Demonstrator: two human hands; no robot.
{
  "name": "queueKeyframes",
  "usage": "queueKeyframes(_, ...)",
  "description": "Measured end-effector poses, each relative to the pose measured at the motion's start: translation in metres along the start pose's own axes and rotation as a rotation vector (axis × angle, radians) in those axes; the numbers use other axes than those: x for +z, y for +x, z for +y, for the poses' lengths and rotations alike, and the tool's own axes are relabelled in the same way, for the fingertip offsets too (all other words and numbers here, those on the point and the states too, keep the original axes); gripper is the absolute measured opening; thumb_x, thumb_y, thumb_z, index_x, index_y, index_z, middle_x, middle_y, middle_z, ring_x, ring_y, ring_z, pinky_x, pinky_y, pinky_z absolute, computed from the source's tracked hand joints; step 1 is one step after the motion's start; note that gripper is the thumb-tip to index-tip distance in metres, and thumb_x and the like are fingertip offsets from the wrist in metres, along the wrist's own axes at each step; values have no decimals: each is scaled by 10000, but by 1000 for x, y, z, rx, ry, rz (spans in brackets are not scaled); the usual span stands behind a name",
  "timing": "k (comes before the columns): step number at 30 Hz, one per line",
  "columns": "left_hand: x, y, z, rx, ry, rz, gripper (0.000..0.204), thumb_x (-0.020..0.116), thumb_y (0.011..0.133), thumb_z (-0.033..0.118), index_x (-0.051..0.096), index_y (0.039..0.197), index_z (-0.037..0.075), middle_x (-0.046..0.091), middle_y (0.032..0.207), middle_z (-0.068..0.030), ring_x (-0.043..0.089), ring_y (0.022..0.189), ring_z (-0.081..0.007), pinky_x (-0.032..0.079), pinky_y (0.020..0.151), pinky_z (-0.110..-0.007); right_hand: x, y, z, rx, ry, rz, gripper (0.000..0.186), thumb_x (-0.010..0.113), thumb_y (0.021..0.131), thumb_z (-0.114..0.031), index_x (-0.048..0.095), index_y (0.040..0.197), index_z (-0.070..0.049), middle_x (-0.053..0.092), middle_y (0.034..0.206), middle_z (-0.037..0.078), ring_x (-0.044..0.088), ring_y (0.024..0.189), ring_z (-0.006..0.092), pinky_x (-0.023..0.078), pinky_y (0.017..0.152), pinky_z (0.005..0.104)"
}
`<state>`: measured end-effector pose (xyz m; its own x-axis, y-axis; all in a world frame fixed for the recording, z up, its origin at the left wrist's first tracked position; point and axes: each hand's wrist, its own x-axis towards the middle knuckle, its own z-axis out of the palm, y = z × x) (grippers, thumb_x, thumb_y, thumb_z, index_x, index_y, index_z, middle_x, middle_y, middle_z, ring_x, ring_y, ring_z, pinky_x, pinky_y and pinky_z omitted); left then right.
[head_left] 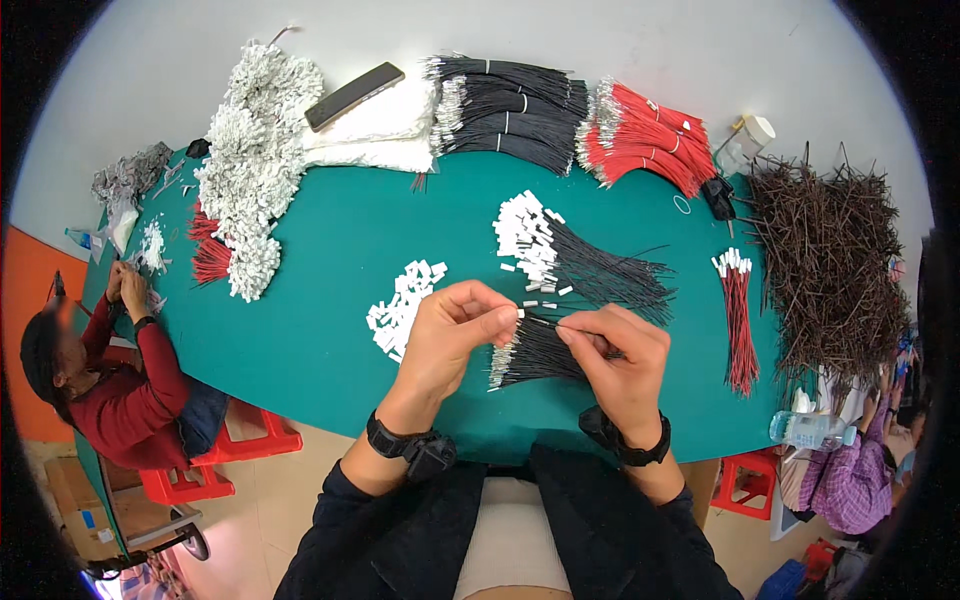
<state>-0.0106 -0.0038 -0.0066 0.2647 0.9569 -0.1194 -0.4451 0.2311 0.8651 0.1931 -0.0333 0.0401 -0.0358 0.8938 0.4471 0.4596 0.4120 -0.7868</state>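
My left hand [436,335] pinches a small white connector housing [520,313] between thumb and fingertips. Close to its right, my right hand [628,358] grips a thin black wire [546,322], whose end points at the housing. Whether the wire's tip is inside the housing is too small to tell. Under my hands lies a bundle of black wires [540,362] with bare metal ends on the left. Loose white housings [398,305] are heaped beside my left hand. Beyond my hands, black wires [605,268] carry white housings [524,235] on their left ends.
Red wires with white ends [738,325] lie right, before a dark brown wire heap [828,260]. Along the back are tied black bundles [515,105], red bundles [650,140] and a white wire heap [255,140]. A co-worker [120,390] sits left; a plastic bottle [812,431] lies right.
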Motion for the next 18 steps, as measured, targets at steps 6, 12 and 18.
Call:
queueKeyframes(6, 4, -2, 3, -42, -20, 12, 85, 716, 944, 56, 700, 979, -20, 716, 820, -93, 670, 723, -142, 540, 667, -266, 1, -1, 4, -10, 9, -9, 129, 808, 793, 29, 761, 902, -23, 643, 715, 47, 513, 537, 101, 369, 482, 259)
queueKeyframes(12, 1, -3, 1, -31, -11, 2, 128, 720, 943, 66, 725, 1022, -35, 744, 870, -114, 703, 752, -156, 571, 691, -273, 0, -1, 2, -3, -8, -13, 135, 801, 771, 65, 763, 886, 6, 669, 725, 49, 561, 586, 95, 415, 528, 240)
queueKeyframes(18, 1, -2, 0, -24, -4, -8, 130, 721, 945, 68, 725, 1020, -38, 744, 870, -111, 704, 752, -154, 572, 690, -267, -1, -1, 5, -24, -4, -13, 134, 810, 782, 24, 760, 898, -21, 661, 728, 60, 545, 556, 137, 404, 500, 280)
